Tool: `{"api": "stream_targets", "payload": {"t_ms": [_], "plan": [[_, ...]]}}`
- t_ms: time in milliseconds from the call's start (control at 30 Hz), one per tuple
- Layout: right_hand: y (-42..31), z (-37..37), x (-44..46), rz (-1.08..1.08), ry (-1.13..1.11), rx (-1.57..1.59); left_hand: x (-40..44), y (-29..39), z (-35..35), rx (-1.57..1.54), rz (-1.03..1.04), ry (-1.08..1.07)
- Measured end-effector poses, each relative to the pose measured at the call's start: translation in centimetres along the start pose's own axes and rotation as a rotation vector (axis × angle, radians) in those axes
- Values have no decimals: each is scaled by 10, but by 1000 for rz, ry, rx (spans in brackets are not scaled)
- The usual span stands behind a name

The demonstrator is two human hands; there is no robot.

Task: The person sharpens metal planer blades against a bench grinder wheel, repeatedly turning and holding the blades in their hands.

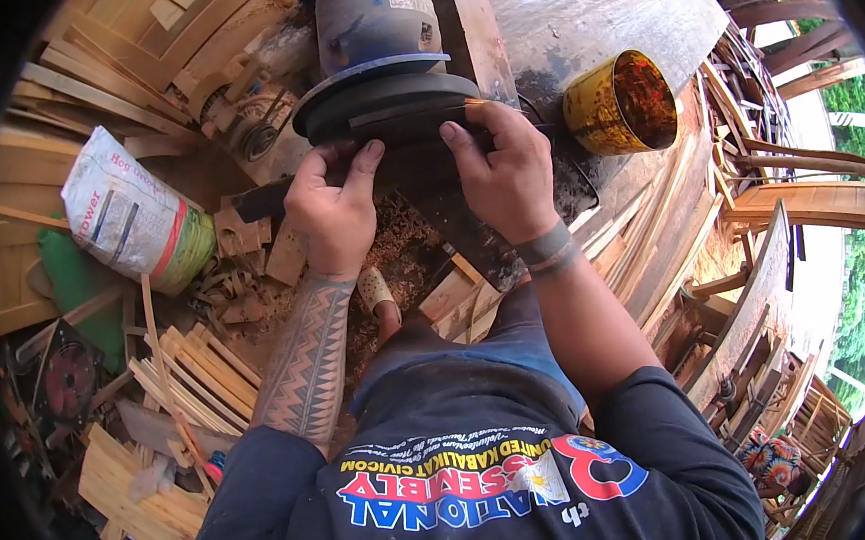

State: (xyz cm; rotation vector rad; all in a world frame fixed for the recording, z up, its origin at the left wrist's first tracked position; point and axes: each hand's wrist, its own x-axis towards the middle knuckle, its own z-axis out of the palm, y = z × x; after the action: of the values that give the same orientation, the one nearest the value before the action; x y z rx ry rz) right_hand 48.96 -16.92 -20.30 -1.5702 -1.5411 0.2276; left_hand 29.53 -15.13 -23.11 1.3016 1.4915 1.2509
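Observation:
Both of my hands pinch a long, flat dark metal blade [404, 115], one at each end. My left hand [332, 215] closes thumb and fingers on its left end, and my right hand [508, 172] does the same on the right. The blade lies along the front of a dark grinding wheel [370, 96] on a bench grinder [365, 19]. A small orange glow shows near my right fingertips at the wheel. Part of the blade's ends is hidden behind my fingers.
A yellow, stained open can [594, 108] stands on the worktable right of the grinder. A white printed sack [127, 206] leans at left, with wood strips [194, 377] below it. Shavings [404, 227] litter the ground. A person in a colourful shirt [772, 457] is at lower right.

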Motion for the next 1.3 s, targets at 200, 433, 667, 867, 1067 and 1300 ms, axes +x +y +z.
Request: {"api": "stream_targets", "payload": {"t_ms": [200,433,667,867,1067,1300], "plan": [[1,-6,1,27,-4,-18,1,0,4,-3,-1,-28],[10,-23,3,95,16,-36,-1,3,24,-7,68,-60],[24,-39,5,125,26,-23,-6,17,43,12,70,-86],[32,-52,7,154,58,-9,-9,24,60,-11,56,-103],[34,-57,8,160,53,-39,-10,30,64,27,89,-109],[28,-45,9,78,30,-34,-8,21,49,12,36,-85]]}}
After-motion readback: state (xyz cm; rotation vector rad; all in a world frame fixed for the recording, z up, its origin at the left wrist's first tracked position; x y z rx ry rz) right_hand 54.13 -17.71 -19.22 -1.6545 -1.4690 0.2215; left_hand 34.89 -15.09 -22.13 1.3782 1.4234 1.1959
